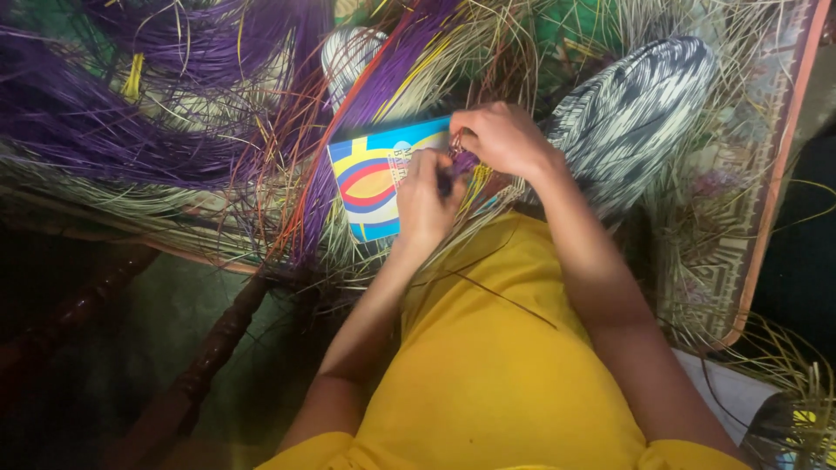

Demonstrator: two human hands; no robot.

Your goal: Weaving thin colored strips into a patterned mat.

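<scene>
"What are your hands doing?"

"My left hand (424, 202) and right hand (501, 137) touch. Their fingers pinch tight on purple strands (460, 162) between them."

"Where are the strands?"

"In the middle, over a bright blue and yellow card (373, 178). More purple straw (131, 113) lies far left. My patterned knee (629, 113) is right."

My one camera sits on the head, looking steeply down, close over my lap and the woven mat (766, 218).
</scene>
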